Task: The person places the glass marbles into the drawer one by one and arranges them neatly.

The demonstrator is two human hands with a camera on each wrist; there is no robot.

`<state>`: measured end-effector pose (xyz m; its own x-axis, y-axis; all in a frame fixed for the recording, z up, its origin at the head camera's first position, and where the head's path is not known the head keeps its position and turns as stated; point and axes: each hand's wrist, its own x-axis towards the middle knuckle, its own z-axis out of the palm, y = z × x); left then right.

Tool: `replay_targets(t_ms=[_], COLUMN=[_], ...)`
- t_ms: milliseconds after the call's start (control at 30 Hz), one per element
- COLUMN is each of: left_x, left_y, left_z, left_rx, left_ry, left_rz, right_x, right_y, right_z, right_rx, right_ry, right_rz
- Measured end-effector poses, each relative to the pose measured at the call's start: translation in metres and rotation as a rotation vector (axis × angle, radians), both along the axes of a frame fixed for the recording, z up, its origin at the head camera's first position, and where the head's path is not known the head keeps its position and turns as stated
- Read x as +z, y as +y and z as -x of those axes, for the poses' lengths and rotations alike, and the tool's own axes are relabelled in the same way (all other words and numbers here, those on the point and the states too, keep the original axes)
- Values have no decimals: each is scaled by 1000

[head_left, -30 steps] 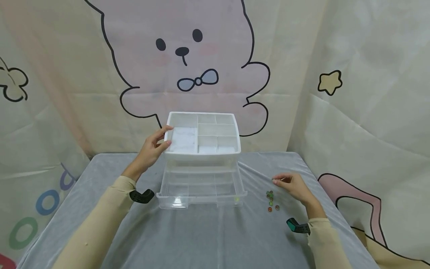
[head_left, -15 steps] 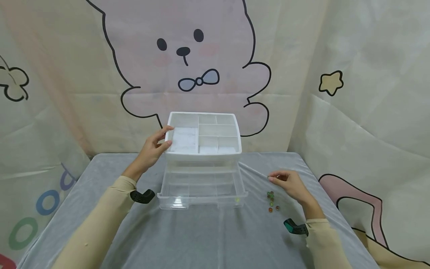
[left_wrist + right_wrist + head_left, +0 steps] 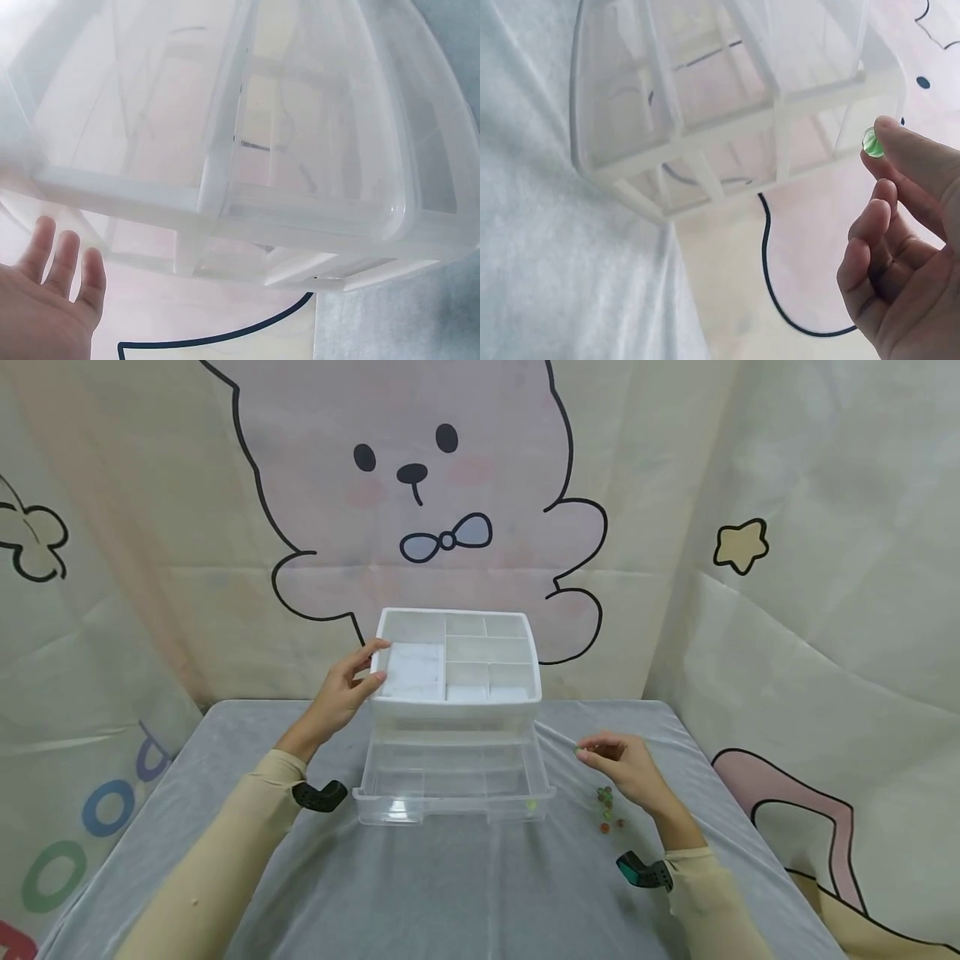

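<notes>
While reaching forward over the grey-clothed desk (image 3: 450, 893), rested the left hand (image 3: 333, 697) on the left rim of a white tray (image 3: 457, 700) atop a clear drawer box (image 3: 453, 722) in the head view, with the forearm slanting up and inward and with thumb and index finger spread apart along the edge. Held the right hand (image 3: 626, 768) above the desk, turned inward, right of the box and apart from it, pinching a green marble (image 3: 577, 749) near loose marbles (image 3: 604, 795).

In the left wrist view, showed three nearly straight fingers, slightly separated, pointing up toward the box; could not tell there about contact.

In the right wrist view, pinched the marble between thumb and index fingertip, with the other fingers loosely curled toward the palm and with the box beyond.
</notes>
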<state>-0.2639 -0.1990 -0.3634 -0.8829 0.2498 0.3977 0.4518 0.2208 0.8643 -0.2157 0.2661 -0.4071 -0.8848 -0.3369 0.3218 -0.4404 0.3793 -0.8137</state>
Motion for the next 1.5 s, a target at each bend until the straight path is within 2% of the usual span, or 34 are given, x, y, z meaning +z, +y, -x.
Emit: replay_targets(t_ms=[433,767,1067,1500], left_x=[1,-1,2,0], left_y=[0,-1,-1,0], left_z=[-1,-1,-2,0], left_rx=[3,3,2,6], left_ry=[-4,2,1,-12], left_rz=[7,0,17,9], right_x=[22,28,34,34], right_y=[-28,-39,-49,-67], right_z=[-10,-10,-11,-14], right_rx=[87,138,178,237], right_ry=[140,161,183,190], right_rz=[56,84,132,91])
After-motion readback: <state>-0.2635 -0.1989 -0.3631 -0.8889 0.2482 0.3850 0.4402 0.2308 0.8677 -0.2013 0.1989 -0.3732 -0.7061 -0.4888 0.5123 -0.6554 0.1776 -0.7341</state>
